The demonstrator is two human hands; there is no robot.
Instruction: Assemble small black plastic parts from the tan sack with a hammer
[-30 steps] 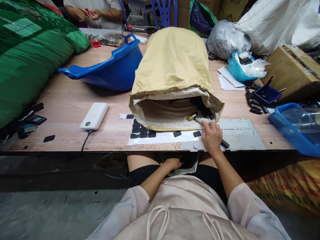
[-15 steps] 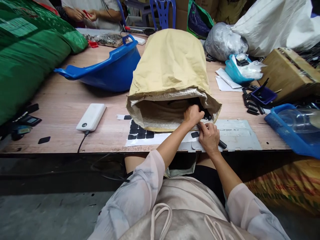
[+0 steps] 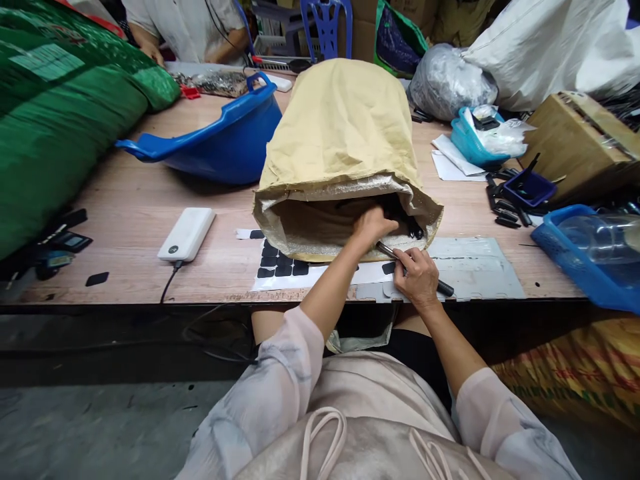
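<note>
A slim rod (image 3: 385, 250), metallic at its far end with a black end (image 3: 445, 288), lies in my right hand (image 3: 417, 273). The fingers of that hand are closed round its middle, just in front of the bag's mouth. My left hand (image 3: 371, 225) reaches into the mouth of a tan sack (image 3: 350, 120) with a silvery-white lining. Its thumb stands apart, and the other fingers are partly hidden in the shade. Dark items (image 3: 413, 228) lie inside the sack near its right side. Beneath the hands is a white sheet with black rounded stickers (image 3: 283, 267).
A blue basin (image 3: 225, 147) and a white power bank (image 3: 187, 233) with a cable are on the left. Green sacks (image 3: 75, 133) lean in beyond. At right are a teal basket (image 3: 473, 147), a cardboard box (image 3: 575, 153) and a blue tray (image 3: 570, 253). A person sits opposite.
My left hand has moved away from the rod, leftward and deeper into the sack's mouth. More of the rod's metallic end shows. The person opposite has lowered and parted their hands.
</note>
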